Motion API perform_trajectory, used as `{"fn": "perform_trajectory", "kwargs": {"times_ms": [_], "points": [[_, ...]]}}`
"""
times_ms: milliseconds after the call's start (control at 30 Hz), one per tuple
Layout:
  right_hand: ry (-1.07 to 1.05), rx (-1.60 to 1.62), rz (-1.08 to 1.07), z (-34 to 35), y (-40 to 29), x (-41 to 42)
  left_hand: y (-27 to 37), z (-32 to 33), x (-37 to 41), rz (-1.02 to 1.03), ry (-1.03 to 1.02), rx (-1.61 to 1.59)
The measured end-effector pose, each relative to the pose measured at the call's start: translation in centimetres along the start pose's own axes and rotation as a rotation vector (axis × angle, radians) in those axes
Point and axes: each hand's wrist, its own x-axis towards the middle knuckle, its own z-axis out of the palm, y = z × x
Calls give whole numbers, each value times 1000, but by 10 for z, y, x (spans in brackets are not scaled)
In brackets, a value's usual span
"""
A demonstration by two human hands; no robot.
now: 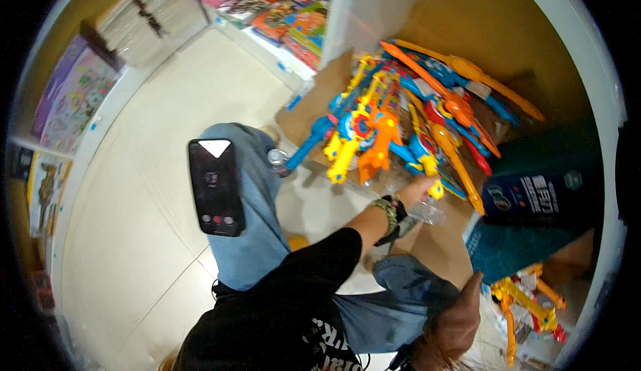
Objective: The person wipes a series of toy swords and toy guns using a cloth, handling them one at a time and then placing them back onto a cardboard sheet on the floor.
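My left hand [419, 190], with a watch and a braided bracelet on the wrist, is closed around the yellow handle [436, 189] of a toy sword at the near edge of a heap. Clear plastic [429, 212] lies just below that hand. The heap of plastic toy swords [360, 125], in orange, blue, yellow and red, rests on an opened cardboard box [300, 118]. At the lower right, my right hand [455, 316] is blurred beside my bent right knee; whether it holds anything is hidden.
A smartphone [216, 188] rests on my left thigh. Beside that knee stands a clear bottle [278, 160]. A dark printed box [531, 195] is to the right, with more toy swords [531, 306] below it. Shelves hold colourful boxes [295, 15].
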Motion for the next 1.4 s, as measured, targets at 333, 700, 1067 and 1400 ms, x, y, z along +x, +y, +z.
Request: {"fn": "perform_trajectory", "kwargs": {"times_ms": [333,700,1067,1400], "points": [[17,61,-34,11,27,17,60,-22,-40,-168,51,185],[103,41,-62,-3,23,20,83,-35,-97,-86,-67,60],[-4,28,-77,0,29,20,107,-36,-241,-143,-234,120],[109,367,-182,-7,33,61,125,-28,-299,-366,-515,226]]}}
